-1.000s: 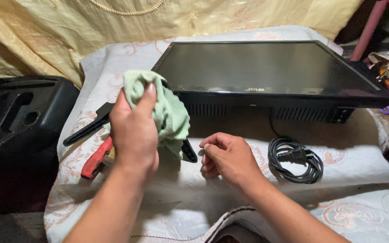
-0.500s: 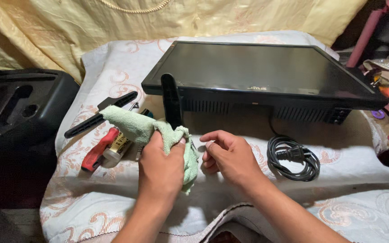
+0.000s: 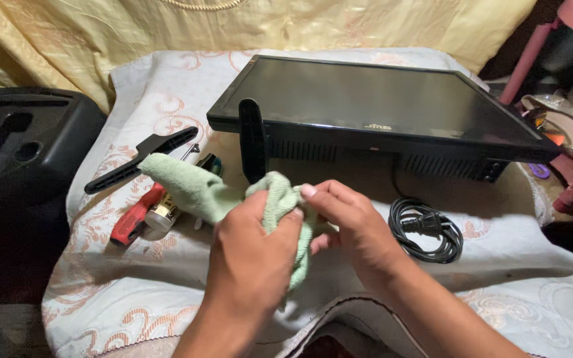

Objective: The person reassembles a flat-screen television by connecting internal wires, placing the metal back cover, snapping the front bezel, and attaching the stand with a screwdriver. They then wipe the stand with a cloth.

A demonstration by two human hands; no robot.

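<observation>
Presently, left hand [image 3: 250, 255] fingers are closed around a green cloth [image 3: 207, 192]; right hand [image 3: 353, 229] fingers pinch its bunched end. Cloth lies just in front of the black monitor [image 3: 373, 106]. Coiled black cable [image 3: 426, 229] sits front-right of the monitor, red-handled screwdriver [image 3: 134, 215] front-left.

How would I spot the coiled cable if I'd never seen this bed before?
Start at the big black flat screen lying face up on the patterned white cover. Just in front of its near edge, right of the right hand, lies the black power cable. It is the only looped, round bundle; the tools lie on the far left.
</observation>
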